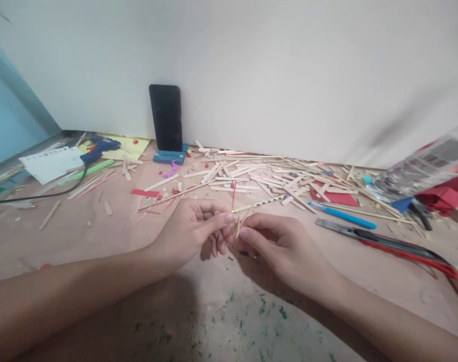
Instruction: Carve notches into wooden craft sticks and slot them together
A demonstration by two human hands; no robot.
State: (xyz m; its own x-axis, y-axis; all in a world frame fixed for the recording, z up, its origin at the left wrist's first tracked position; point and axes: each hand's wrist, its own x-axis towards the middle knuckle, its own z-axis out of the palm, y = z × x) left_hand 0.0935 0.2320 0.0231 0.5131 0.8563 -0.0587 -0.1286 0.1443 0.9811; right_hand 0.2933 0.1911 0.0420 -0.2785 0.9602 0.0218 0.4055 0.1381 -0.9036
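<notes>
Near the middle of the table, my left hand [201,226] and my right hand [276,244] meet fingertip to fingertip. Between them are small thin wooden pieces [237,226], partly hidden by the fingers. My left thumb and forefinger are pinched at their left side, the other fingers curled below. The right thumb and forefinger pinch them from the right. Just beyond the hands lies a patterned pencil-like stick [271,201]. Behind it many craft sticks [236,179] are scattered in a loose pile.
A black phone [166,118] stands on a blue block [171,155] against the wall. At the left are a blue glue gun [100,147] and its cable. A blue pen [344,215], a utility knife [383,241] and a plastic bag [425,163] lie right.
</notes>
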